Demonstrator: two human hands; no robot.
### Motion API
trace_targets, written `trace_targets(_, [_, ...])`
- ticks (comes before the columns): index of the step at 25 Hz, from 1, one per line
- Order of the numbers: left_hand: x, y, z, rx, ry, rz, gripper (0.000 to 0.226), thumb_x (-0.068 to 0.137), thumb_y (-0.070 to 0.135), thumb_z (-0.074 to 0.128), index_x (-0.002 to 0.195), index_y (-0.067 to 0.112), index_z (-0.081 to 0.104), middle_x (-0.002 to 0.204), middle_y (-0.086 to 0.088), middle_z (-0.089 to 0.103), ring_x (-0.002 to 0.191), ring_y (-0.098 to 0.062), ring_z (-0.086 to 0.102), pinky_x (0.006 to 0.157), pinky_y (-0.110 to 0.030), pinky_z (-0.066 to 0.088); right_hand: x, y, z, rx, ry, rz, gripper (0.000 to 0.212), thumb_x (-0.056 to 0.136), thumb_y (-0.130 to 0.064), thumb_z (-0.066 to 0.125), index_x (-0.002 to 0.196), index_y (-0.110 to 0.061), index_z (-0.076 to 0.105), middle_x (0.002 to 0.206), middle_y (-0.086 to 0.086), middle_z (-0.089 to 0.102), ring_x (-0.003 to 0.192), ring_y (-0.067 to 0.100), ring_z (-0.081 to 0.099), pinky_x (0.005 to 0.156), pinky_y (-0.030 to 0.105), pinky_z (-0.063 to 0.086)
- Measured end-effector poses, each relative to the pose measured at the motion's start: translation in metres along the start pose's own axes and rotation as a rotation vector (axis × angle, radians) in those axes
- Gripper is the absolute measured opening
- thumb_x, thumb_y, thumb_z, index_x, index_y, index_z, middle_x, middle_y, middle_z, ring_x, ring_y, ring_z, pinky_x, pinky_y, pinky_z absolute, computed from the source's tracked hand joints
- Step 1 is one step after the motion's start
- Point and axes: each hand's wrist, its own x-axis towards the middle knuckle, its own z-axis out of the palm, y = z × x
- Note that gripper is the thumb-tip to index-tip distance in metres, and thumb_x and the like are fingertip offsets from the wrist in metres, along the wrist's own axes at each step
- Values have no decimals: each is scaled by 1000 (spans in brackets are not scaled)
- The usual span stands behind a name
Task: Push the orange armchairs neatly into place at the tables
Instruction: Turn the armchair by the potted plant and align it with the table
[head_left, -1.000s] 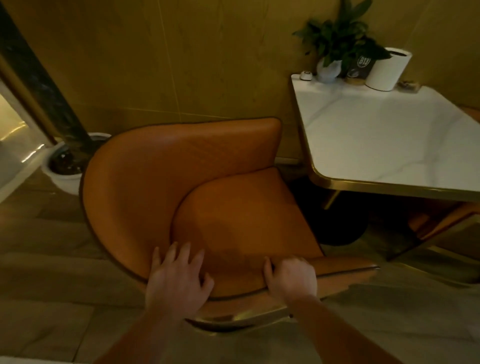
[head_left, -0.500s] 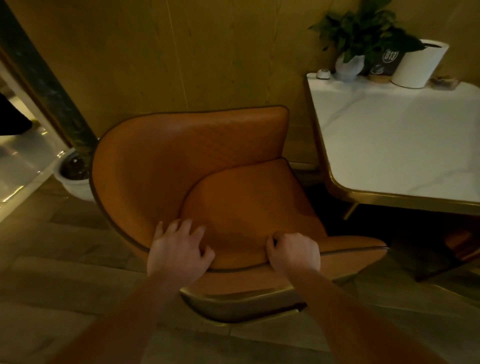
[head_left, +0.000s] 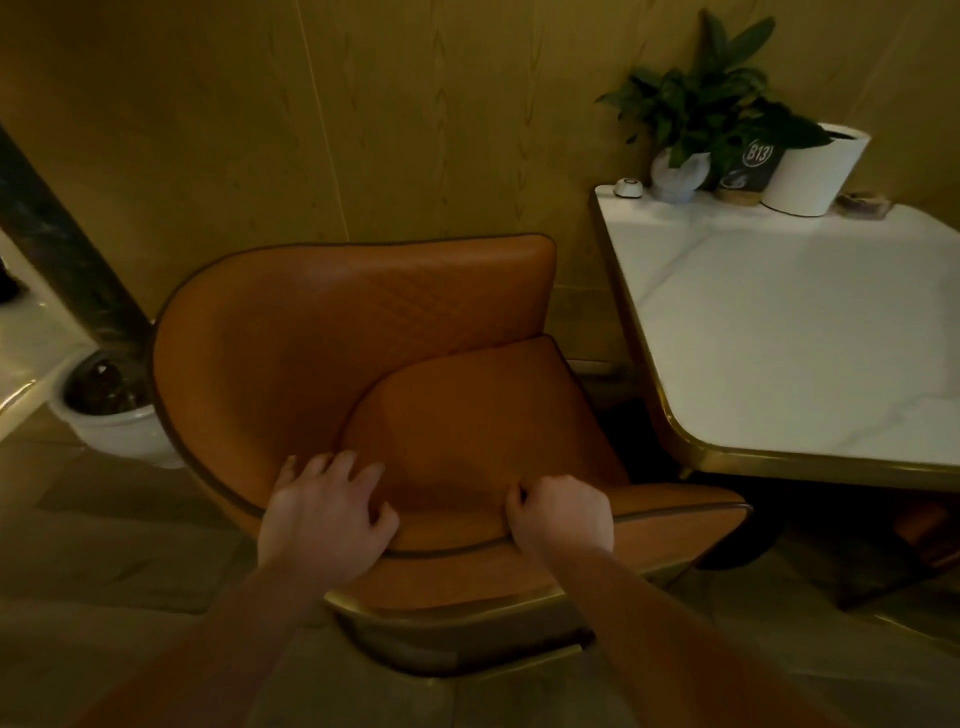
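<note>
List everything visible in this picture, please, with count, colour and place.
armchair: one, orange, left of the table
table: one, white top, gold rim, right side
plant: one, green, table's far edge
table pot: one, white, right of the plant
sign: one, black, marked B13, between them
button: one, white, table's far left corner
floor pot: one, white, left of the armchair
left hand: one, rests on the armchair's near rim
right hand: one, grips the same rim

Wall (head_left: 363, 130) close behind armchair (head_left: 322, 338); white pot (head_left: 119, 436) left; table (head_left: 779, 338) edge right, narrow gap.
</note>
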Motion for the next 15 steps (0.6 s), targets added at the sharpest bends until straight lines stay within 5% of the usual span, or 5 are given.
trace_targets(15, [96, -45, 5, -24, -4, 73, 58, 88, 57, 30, 118, 26, 69, 112, -4, 68, 100, -27, 65, 98, -60, 47, 91, -34, 5, -31, -15, 139, 49, 102, -48, 36, 69, -24, 62, 59, -6, 60, 50, 4, 54, 47, 21, 38])
